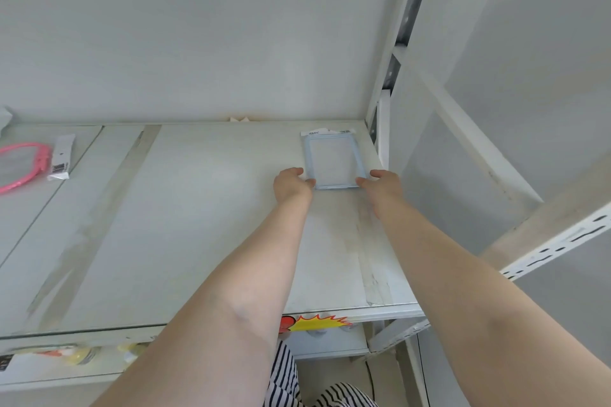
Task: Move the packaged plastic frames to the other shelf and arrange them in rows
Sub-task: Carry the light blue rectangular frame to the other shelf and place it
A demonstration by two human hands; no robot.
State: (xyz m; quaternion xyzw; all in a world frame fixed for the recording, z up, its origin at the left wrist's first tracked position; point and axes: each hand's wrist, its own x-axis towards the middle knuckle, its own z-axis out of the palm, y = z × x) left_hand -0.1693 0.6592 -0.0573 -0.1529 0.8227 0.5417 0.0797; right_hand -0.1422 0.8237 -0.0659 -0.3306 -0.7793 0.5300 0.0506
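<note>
A light blue plastic frame in a clear package (334,160) lies flat at the far right corner of the white shelf (205,208), its white header card toward the back wall. My left hand (291,187) pinches the frame's near left corner. My right hand (382,183) pinches its near right corner. Both arms reach far across the shelf.
A pink packaged item (26,167) with a white barcode card (62,158) lies at the far left of the shelf. A white shelf upright (390,53) stands right of the frame. A lower shelf with yellow items (79,355) shows beneath. A slotted rail (555,241) runs at right.
</note>
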